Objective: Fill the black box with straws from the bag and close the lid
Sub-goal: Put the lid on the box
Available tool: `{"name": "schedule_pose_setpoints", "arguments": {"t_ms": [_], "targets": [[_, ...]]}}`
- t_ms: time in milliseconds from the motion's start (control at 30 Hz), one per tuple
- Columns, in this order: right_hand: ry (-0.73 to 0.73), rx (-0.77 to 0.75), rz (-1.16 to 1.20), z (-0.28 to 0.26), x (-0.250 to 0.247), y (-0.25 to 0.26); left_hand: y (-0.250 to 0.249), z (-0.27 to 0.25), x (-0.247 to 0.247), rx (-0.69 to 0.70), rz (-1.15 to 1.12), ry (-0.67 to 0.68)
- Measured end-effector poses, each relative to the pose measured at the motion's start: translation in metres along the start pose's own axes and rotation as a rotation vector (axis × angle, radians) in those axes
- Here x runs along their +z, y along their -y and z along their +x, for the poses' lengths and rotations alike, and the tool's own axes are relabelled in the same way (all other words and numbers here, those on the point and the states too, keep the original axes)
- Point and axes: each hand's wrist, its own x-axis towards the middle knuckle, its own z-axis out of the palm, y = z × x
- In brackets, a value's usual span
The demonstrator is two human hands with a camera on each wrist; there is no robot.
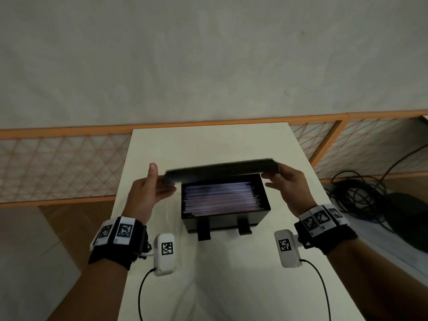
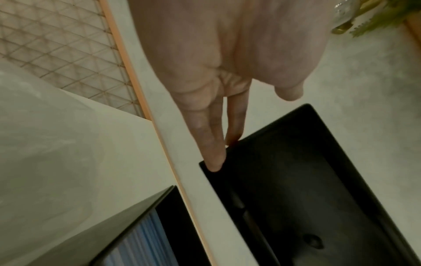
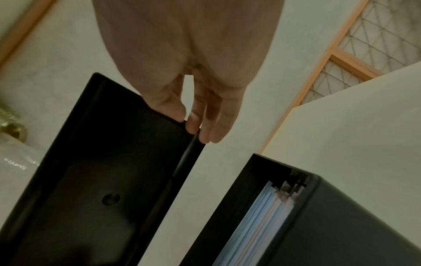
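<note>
The black box (image 1: 231,218) stands open in the middle of the white table, packed with pale blue and pink straws (image 1: 220,198) lying lengthwise. Its black lid (image 1: 222,169) hovers just above the far rim, slightly tilted. My left hand (image 1: 159,184) supports the lid's left end with straight fingers (image 2: 214,153), the thumb raised clear of it. My right hand (image 1: 281,179) pinches the right end between thumb and fingers (image 3: 200,126). The lid's underside (image 2: 307,189) and the straws' ends (image 3: 262,216) show in the wrist views. A clear plastic bag (image 2: 34,144) lies left of the box.
The white table (image 1: 208,140) is narrow, with drops at both sides. An orange lattice railing (image 1: 58,163) runs behind it. Black cables (image 1: 359,193) and a dark object (image 1: 407,216) lie on the floor at the right.
</note>
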Motion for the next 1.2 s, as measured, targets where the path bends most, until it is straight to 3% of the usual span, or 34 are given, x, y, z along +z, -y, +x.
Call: {"name": "schedule_pose_setpoints", "arguments": {"t_ms": [100, 167, 300, 400, 1200], "targets": [[0.034, 0.14, 0.151, -0.007, -0.001, 0.002, 0.011, -0.001, 0.002, 0.061, 0.161, 0.077], [0.066, 0.144, 0.12, -0.01, 0.002, -0.005, 0.022, -0.001, 0.005, 0.101, 0.365, 0.123], [0.155, 0.048, -0.501, -0.01, 0.003, -0.028, 0.035, -0.001, 0.01, 0.1, 0.716, 0.143], [0.165, 0.084, -0.68, -0.01, 0.008, -0.034, 0.04, -0.003, 0.016, 0.092, 0.844, 0.174], [0.089, 0.242, -0.692, -0.001, 0.018, -0.034, 0.059, 0.015, 0.019, 0.013, 0.585, 0.134]]}}
